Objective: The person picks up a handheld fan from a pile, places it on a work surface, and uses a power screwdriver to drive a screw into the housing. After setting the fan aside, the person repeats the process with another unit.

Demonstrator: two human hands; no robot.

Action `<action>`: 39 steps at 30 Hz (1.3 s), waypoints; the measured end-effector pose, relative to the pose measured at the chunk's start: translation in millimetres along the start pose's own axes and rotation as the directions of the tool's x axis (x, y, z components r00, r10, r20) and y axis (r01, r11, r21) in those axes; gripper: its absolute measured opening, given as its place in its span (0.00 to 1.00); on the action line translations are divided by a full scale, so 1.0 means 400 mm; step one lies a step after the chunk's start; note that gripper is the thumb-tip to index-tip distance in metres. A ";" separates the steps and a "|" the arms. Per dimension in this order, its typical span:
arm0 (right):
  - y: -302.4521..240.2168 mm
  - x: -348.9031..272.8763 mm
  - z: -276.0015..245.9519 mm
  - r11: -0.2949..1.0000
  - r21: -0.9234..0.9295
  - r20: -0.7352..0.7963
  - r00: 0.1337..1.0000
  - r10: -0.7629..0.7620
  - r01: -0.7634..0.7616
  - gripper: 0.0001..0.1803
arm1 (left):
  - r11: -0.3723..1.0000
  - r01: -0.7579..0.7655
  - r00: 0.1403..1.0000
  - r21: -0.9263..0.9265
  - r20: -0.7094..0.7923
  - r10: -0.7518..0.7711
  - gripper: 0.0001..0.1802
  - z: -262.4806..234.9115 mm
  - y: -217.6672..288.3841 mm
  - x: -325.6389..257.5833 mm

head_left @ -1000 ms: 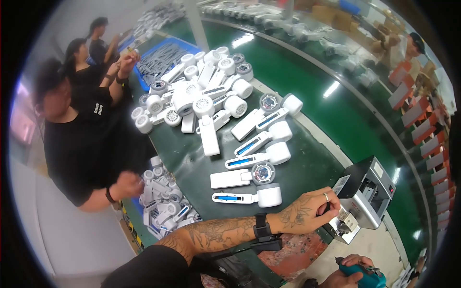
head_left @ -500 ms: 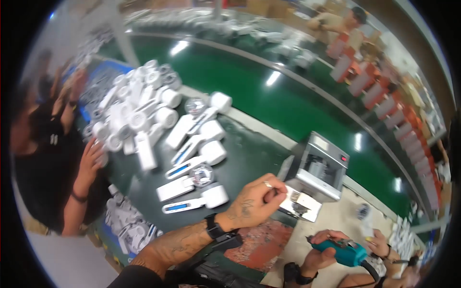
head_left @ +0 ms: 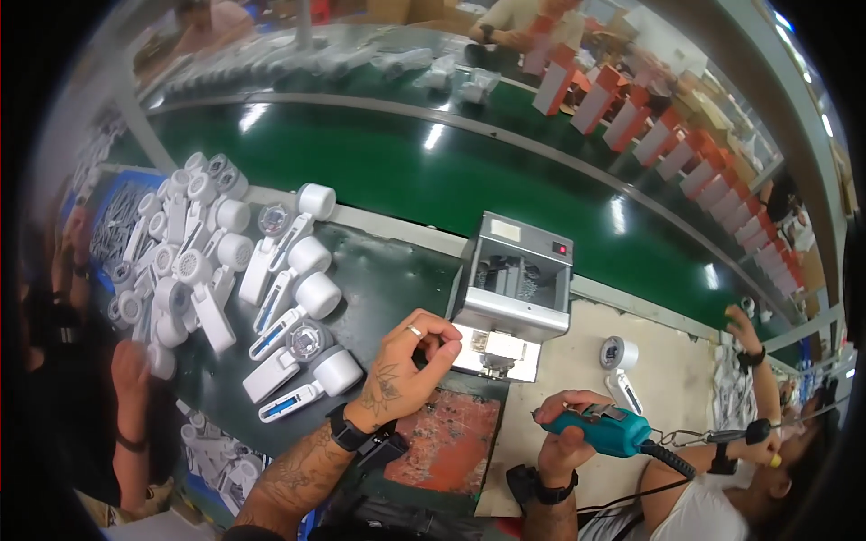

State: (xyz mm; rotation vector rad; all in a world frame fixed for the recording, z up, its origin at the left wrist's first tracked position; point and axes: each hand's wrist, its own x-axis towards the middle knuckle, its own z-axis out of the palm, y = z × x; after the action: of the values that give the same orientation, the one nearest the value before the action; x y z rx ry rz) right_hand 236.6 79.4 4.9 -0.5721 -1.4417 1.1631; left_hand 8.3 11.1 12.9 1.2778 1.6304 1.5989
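Observation:
My left hand [head_left: 408, 367] is closed, thumb and fingers pinched together, just left of the front plate of a grey screw feeder [head_left: 520, 311]. Whatever may be between its fingertips is too small to make out. In my right hand [head_left: 566, 447] is a teal electric screwdriver [head_left: 606, 431], lying sideways with its tip end to the left and a black coiled cord at its back end. Left of my left hand, several white handheld shower-like pieces [head_left: 336, 371] lie in a row, some with blue strips in their handles. Another white piece [head_left: 619, 353] lies on the beige mat beyond the screwdriver.
A heap of white parts [head_left: 189, 230] covers the left of the dark table, by a blue tray [head_left: 108, 203]. A worn reddish patch [head_left: 446, 442] lies between my arms. Behind runs a green conveyor [head_left: 388, 167]. Co-workers sit at left and right, one with a raised hand [head_left: 744, 331].
The view has turned right, so the table's things sit further left. A co-worker's hand has left the white piece on the beige mat. My left hand stays beside the feeder.

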 end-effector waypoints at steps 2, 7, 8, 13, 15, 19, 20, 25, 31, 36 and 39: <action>0.001 0.005 0.008 1.000 0.012 0.005 1.000 -0.004 0.004 0.34 | 0.999 -0.019 1.000 -0.028 -0.024 0.019 0.05 0.005 -0.013 0.001; -0.002 0.006 -0.004 0.999 0.039 0.030 1.000 -0.004 0.003 0.32 | 0.999 0.014 1.000 -0.044 0.003 -0.014 0.05 0.008 -0.014 -0.002; -0.003 0.007 -0.001 1.000 0.008 0.006 1.000 0.005 -0.005 0.34 | 1.000 0.000 1.000 -0.031 0.004 0.000 0.05 0.007 -0.015 -0.002; 0.000 0.000 0.014 1.000 0.013 -0.020 1.000 0.001 -0.001 0.35 | 1.000 -0.016 1.000 -0.005 0.008 0.017 0.05 -0.011 -0.009 -0.010; -0.003 -0.003 0.010 1.000 0.003 -0.004 1.000 0.030 -0.030 0.34 | 1.000 -0.011 1.000 -0.019 0.004 0.011 0.04 -0.008 -0.017 -0.014; 0.000 0.001 -0.018 0.998 -0.019 -0.009 0.999 0.051 -0.052 0.31 | 1.000 -0.029 1.000 -0.004 0.008 0.029 0.04 0.017 -0.015 -0.002; -0.005 0.008 -0.026 0.996 0.004 0.017 0.996 0.089 -0.089 0.29 | 0.998 -0.062 0.998 0.020 0.007 0.062 0.04 0.021 -0.007 0.005; -0.063 0.031 -0.008 0.992 -0.033 0.110 0.986 0.127 -0.124 0.19 | 0.921 -0.209 0.973 0.329 -0.025 0.230 0.07 -0.002 0.069 0.007; -0.143 -0.145 -0.123 0.974 0.038 -0.056 0.972 0.226 -0.225 0.24 | 0.924 -0.297 0.940 0.243 0.243 0.238 0.10 0.201 0.261 0.028; -0.194 -0.237 -0.126 0.975 0.123 -0.087 0.976 0.198 -0.187 0.29 | 0.827 -0.488 0.744 0.278 0.629 0.227 0.22 0.490 0.156 0.093; -0.215 -0.260 -0.120 0.972 -0.036 -0.058 0.971 0.231 -0.234 0.29 | 0.744 -0.585 0.707 0.324 0.653 0.272 0.27 0.613 0.060 0.091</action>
State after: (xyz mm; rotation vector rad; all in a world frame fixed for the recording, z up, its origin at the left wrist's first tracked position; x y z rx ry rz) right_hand 328.9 -27.7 27.3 -0.8136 -1.3829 1.2918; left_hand 212.4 153.7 3.3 2.3290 1.4364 0.8276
